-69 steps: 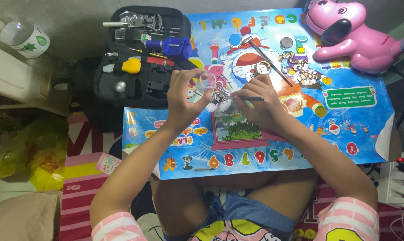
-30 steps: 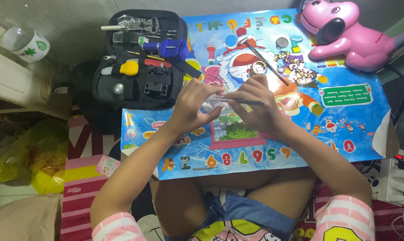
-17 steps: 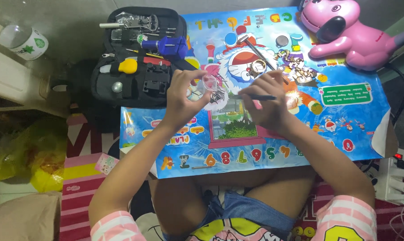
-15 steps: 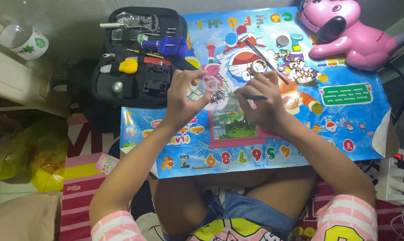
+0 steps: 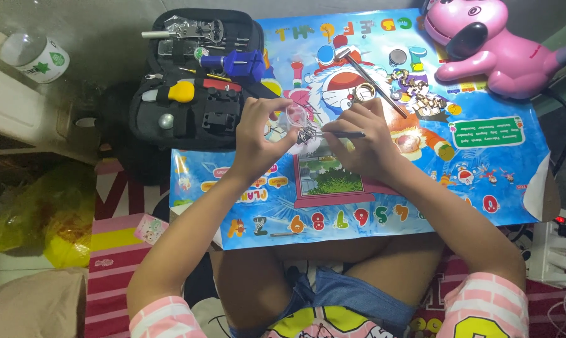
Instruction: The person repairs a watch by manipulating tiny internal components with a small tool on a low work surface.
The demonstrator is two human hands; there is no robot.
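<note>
The left hand (image 5: pixel 258 131) is pinching a small metal piece (image 5: pixel 305 134), seemingly part of a watch or its band, between thumb and fingertips just above the mat (image 5: pixel 420 181), with something clear and round (image 5: pixel 293 116) showing just behind the fingers; whether that is a separate thing I cannot tell. The right hand (image 5: pixel 364 141) is closed around a thin tool (image 5: pixel 339 134), gripping it like a pen. The tool is lying almost level, its long axis running left to right across the view, and its tip is pointing toward the left hand and meeting the metal piece right where the two hands come together. So the piece is sitting between the hands, held by the left and approached from the right along that sideways line; the left hand is the nearer one, since it is touching it directly, while the right is reaching it only through the tool. Behind the hands, a hammer (image 5: pixel 367 78) is lying slantwise on the mat beside a scatter of band links (image 5: pixel 414 91) and a small ring (image 5: pixel 364 94). A black tool case (image 5: pixel 195 81) is lying open to the left, well apart from the work, and a pink dog toy (image 5: pixel 483 44) is resting at the mat's far right corner.
</note>
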